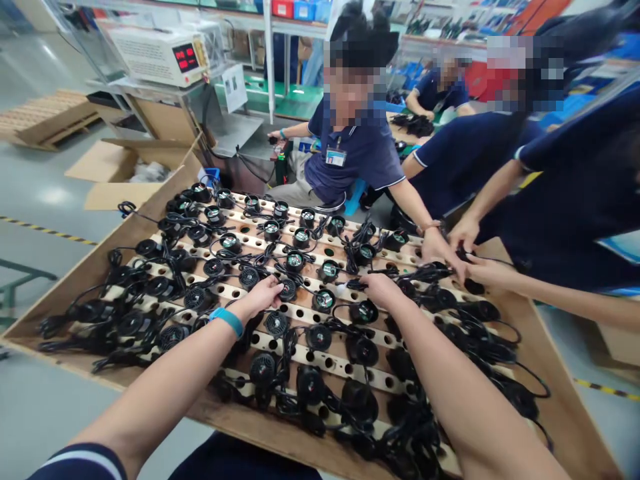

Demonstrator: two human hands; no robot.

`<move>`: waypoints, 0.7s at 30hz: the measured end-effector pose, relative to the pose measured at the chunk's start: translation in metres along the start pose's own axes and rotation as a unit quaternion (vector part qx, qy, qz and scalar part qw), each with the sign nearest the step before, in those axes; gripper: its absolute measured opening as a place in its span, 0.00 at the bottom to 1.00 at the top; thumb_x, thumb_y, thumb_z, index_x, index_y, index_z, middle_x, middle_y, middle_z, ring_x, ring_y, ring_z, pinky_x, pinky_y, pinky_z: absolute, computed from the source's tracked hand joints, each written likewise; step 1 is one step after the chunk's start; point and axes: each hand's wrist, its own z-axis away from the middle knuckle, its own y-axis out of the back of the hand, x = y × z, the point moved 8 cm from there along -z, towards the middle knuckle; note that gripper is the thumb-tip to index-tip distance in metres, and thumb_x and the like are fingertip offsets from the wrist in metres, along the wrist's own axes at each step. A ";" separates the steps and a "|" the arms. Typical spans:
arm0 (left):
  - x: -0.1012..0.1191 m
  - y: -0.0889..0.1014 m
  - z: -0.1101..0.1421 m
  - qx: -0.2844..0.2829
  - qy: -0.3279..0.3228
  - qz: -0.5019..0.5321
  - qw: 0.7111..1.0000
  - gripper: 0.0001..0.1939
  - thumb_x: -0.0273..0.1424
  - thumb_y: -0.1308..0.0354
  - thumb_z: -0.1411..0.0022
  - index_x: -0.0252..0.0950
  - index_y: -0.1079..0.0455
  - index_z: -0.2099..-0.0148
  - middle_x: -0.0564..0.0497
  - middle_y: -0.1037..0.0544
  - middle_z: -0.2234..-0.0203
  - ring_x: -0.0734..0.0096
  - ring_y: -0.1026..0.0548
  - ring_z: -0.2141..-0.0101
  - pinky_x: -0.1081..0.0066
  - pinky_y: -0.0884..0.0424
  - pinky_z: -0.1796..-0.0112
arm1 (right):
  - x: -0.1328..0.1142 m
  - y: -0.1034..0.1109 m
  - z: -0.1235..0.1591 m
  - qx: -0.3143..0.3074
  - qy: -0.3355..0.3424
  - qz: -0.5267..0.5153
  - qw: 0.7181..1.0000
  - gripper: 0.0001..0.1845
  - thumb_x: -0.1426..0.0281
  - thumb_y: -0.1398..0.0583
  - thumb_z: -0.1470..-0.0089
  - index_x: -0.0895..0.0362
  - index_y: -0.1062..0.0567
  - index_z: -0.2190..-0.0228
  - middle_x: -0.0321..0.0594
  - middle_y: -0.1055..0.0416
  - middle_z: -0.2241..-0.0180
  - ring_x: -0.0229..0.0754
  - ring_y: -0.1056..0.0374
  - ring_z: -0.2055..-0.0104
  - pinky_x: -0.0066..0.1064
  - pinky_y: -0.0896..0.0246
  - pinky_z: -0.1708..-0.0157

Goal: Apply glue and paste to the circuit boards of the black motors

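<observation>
My left hand (pixel 264 295), with a blue band at its wrist, has its fingertips closed on the edge of a round black grilled housing (pixel 287 289). To its right, my right hand (pixel 381 291) pinches a black cable (pixel 356 283) that seems to end in a small white connector (pixel 342 289). Around both hands, rows of similar black housings sit on pale wooden strips with holes (pixel 300 312). Some housings are open at the top and show a green circuit board (pixel 325 299); others have a grille facing up (pixel 277 323). Coiled black cables lie among them.
A shallow wooden tray (pixel 555 360) with raised sides holds everything. Across it, a seated co-worker (pixel 345 147) reaches in at the right, beside other co-workers' hands (pixel 465 233). A white instrument with red digits (pixel 155 57) and an open cardboard box (pixel 107 163) stand behind, left.
</observation>
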 end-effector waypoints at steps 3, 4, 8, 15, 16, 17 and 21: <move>0.000 0.001 -0.001 -0.004 -0.002 -0.001 1.000 0.09 0.36 0.42 0.34 0.36 0.37 0.61 0.56 0.28 0.84 0.76 0.31 0.83 0.78 0.42 0.80 | -0.007 -0.015 -0.015 -0.026 0.027 0.034 0.999 0.21 0.79 0.41 0.47 0.54 0.20 0.53 0.48 0.23 0.54 0.45 0.28 0.50 0.29 0.39 0.53; -0.001 0.001 -0.001 -0.005 -0.003 0.001 1.000 0.09 0.36 0.42 0.34 0.36 0.37 0.61 0.56 0.28 0.84 0.76 0.31 0.83 0.79 0.41 0.80 | -0.008 -0.017 -0.017 -0.030 0.033 0.045 0.998 0.21 0.79 0.42 0.46 0.54 0.21 0.52 0.49 0.23 0.54 0.46 0.28 0.50 0.30 0.39 0.54; 0.000 0.001 -0.002 -0.003 -0.006 0.008 1.000 0.08 0.34 0.43 0.32 0.36 0.37 0.62 0.56 0.28 0.84 0.77 0.31 0.83 0.79 0.39 0.79 | -0.008 -0.014 -0.017 -0.038 0.057 0.088 0.994 0.22 0.78 0.44 0.44 0.53 0.22 0.51 0.49 0.23 0.54 0.48 0.28 0.51 0.33 0.38 0.55; 0.003 0.002 -0.001 0.013 -0.004 0.017 1.000 0.07 0.32 0.43 0.32 0.36 0.37 0.63 0.56 0.29 0.85 0.76 0.31 0.84 0.79 0.39 0.80 | -0.004 0.006 0.002 -0.071 0.049 0.134 0.987 0.14 0.72 0.38 0.48 0.55 0.18 0.59 0.53 0.23 0.58 0.52 0.27 0.55 0.37 0.38 0.58; 0.003 0.002 -0.001 0.013 -0.004 0.019 1.000 0.07 0.31 0.43 0.32 0.35 0.37 0.62 0.56 0.29 0.85 0.76 0.31 0.84 0.79 0.39 0.80 | 0.000 0.011 0.007 -0.072 0.031 0.135 0.988 0.14 0.70 0.38 0.47 0.56 0.18 0.59 0.54 0.23 0.58 0.52 0.27 0.55 0.38 0.38 0.59; 0.003 0.002 0.000 0.012 -0.005 0.020 1.000 0.07 0.32 0.43 0.32 0.35 0.37 0.62 0.56 0.29 0.84 0.76 0.31 0.83 0.79 0.38 0.79 | 0.005 0.016 0.013 -0.071 0.008 0.135 0.988 0.14 0.68 0.38 0.46 0.57 0.18 0.58 0.56 0.23 0.57 0.53 0.27 0.55 0.38 0.39 0.60; 0.001 0.003 -0.001 0.001 -0.003 0.019 1.000 0.08 0.33 0.43 0.31 0.35 0.37 0.60 0.55 0.28 0.83 0.77 0.30 0.82 0.79 0.37 0.78 | 0.028 0.040 0.044 -0.012 -0.058 0.108 0.992 0.19 0.66 0.40 0.44 0.62 0.22 0.53 0.62 0.25 0.57 0.56 0.28 0.55 0.41 0.41 0.62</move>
